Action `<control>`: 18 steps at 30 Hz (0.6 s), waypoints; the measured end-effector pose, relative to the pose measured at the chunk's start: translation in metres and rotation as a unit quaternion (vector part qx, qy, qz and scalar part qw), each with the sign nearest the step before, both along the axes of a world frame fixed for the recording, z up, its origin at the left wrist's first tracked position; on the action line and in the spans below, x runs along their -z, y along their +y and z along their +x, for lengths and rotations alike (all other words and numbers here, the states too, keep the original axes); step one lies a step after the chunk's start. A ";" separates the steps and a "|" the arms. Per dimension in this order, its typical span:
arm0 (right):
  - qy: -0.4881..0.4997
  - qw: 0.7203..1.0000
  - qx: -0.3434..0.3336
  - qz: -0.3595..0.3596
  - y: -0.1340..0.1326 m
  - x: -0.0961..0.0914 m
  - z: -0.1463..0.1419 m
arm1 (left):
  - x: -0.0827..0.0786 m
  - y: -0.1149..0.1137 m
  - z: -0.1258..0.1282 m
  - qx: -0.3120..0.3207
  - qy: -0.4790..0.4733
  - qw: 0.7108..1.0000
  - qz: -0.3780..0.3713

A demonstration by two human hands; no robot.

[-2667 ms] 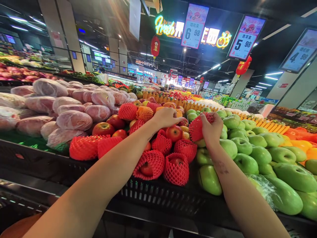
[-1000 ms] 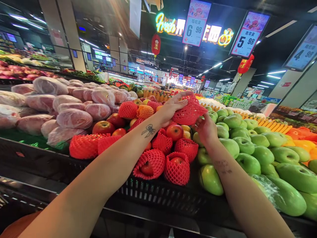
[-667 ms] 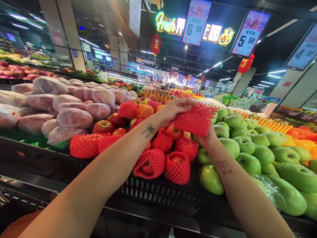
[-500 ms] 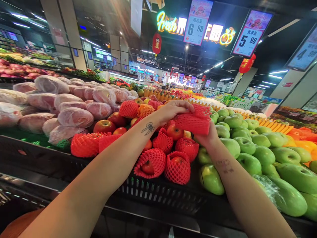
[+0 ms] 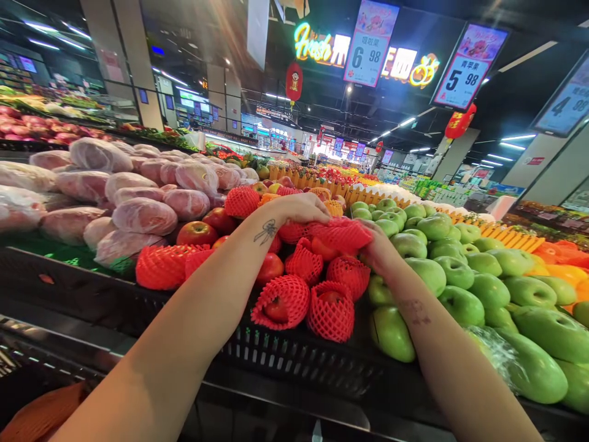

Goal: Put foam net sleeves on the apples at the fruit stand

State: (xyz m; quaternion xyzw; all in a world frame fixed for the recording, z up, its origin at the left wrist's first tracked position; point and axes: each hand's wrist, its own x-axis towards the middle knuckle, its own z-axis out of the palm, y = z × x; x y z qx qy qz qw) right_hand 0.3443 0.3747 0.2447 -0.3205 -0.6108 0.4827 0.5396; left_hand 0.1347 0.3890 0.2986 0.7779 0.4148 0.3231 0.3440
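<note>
A red foam fruit net (image 5: 343, 234), loose and flattened-looking, stretches between my two hands above the red apples. My right hand (image 5: 381, 247) pinches its right end. Curled over the net's left end is my left hand (image 5: 301, 209); its fingertips are partly hidden against the foam. Below the net, a bare red apple (image 5: 324, 248) shows. Several apples in red foam nets sit in front, among them one netted apple (image 5: 280, 302) and another beside it (image 5: 331, 311). My left forearm covers part of the red apples.
Green apples (image 5: 455, 270) are piled right of my right hand. Plastic-wrapped pink fruit (image 5: 145, 215) is heaped at the left. A black slotted crate edge (image 5: 294, 362) runs along the front. Price signs (image 5: 370, 43) hang overhead.
Both hands have moved down and slightly left with the foam net, which now lies lower, over the apples. The left hand has shifted away from the right hand.
</note>
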 end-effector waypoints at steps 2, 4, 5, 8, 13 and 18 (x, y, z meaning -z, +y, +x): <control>-0.048 0.999 -0.016 -0.005 -0.005 0.003 -0.002 | 0.004 0.007 -0.005 -0.010 0.039 0.998 0.042; -0.086 0.996 -0.012 0.023 -0.007 0.004 -0.003 | 0.009 0.013 -0.005 -0.040 0.063 0.995 0.063; -0.095 0.995 0.002 0.041 -0.006 0.004 -0.003 | 0.010 0.015 -0.004 -0.065 0.074 0.993 0.071; -0.103 0.991 0.051 0.069 -0.001 0.007 -0.003 | 0.016 0.017 0.004 -0.131 0.092 0.983 0.090; -0.161 0.962 0.146 0.167 0.006 0.012 -0.003 | 0.023 0.020 0.007 -0.126 0.141 0.978 0.092; -0.266 0.923 0.195 0.197 0.002 0.012 -0.003 | 0.026 0.014 0.005 -0.084 0.190 0.976 0.071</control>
